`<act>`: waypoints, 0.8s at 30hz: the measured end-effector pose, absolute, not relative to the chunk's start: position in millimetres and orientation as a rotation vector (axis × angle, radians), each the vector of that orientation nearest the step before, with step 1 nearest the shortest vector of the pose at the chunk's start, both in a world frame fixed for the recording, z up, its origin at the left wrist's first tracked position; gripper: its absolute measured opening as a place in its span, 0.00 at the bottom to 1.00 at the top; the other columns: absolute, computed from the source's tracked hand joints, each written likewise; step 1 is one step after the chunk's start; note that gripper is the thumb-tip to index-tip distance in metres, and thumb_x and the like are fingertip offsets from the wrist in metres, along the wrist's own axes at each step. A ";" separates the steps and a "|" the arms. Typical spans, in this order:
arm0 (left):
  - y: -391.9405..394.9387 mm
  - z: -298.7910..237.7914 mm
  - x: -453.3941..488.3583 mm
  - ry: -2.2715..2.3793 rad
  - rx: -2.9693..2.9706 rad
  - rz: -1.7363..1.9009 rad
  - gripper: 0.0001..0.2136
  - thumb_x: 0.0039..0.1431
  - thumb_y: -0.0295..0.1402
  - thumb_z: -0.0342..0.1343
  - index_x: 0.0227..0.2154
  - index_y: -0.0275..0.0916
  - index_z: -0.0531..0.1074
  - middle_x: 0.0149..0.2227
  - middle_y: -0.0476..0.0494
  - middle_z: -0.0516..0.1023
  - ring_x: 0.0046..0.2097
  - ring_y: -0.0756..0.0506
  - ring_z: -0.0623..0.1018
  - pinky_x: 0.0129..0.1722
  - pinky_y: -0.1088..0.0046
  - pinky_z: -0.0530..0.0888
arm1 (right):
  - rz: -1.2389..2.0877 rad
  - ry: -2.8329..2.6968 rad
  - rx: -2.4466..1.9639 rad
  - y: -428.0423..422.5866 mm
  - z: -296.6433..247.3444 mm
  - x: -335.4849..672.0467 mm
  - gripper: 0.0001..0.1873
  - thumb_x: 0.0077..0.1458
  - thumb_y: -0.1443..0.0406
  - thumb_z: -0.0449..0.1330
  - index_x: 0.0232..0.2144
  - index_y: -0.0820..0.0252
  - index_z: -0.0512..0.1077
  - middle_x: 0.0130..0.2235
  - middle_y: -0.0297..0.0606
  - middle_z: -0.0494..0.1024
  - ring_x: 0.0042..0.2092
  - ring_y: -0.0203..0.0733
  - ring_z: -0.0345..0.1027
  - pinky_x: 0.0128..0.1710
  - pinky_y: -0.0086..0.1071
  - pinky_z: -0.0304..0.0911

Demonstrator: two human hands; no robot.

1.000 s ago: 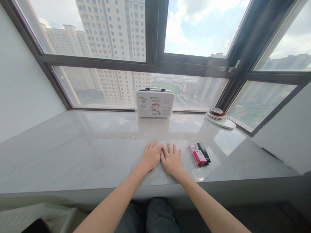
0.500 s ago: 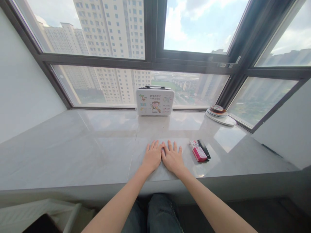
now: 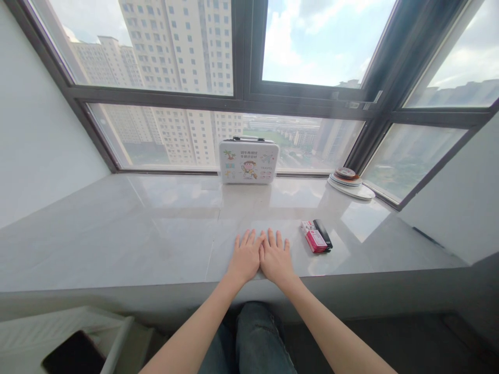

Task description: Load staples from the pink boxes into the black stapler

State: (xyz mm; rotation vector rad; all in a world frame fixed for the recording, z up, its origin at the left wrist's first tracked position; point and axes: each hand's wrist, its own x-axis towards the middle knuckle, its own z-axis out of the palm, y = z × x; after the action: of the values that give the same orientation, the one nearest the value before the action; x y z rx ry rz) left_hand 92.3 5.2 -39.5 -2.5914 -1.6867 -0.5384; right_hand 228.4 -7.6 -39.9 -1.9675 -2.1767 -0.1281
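Palm down near the front edge of the pale marble window sill (image 3: 128,244), my left hand (image 3: 245,257) lies flat with its fingers stretched out. Beside it my right hand (image 3: 276,258) also rests flat, fingers spread, the thumbs and index sides of both touching. Neither hand holds anything. To the right of my right hand lie a black stapler (image 3: 323,234) and two small boxes: a pink-red one (image 3: 316,242) and a white-and-red one (image 3: 307,227) just behind it. They sit close against each other.
Against the window stands a white carry case (image 3: 249,163) with cartoon prints and a top handle. A stack of plates (image 3: 351,187) is in the far right corner. Below the sill at left, a dark phone-like slab (image 3: 74,354) rests on a white slatted piece (image 3: 66,324).
The view has shifted slightly, showing more below the sill. My hands sit a little nearer the front edge, still flat and together. The boxes and stapler keep their arrangement.
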 end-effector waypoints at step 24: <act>-0.1 -37.4 94.7 -1.713 -2.558 -0.569 0.21 0.75 0.34 0.33 0.62 0.44 0.66 0.71 0.42 0.60 0.74 0.40 0.54 0.71 0.48 0.54 | -0.073 -2.158 -1.912 -11.8 -32.4 228.8 0.24 0.74 0.58 0.41 0.62 0.58 0.67 0.74 0.48 0.49 0.75 0.62 0.33 0.69 0.62 0.35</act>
State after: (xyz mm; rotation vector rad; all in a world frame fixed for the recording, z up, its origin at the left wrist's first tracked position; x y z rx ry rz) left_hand 94.7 -0.1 -37.4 -2.5577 -1.7134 -0.5687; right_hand 228.8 -11.8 -32.4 -1.9122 -2.1577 -0.0733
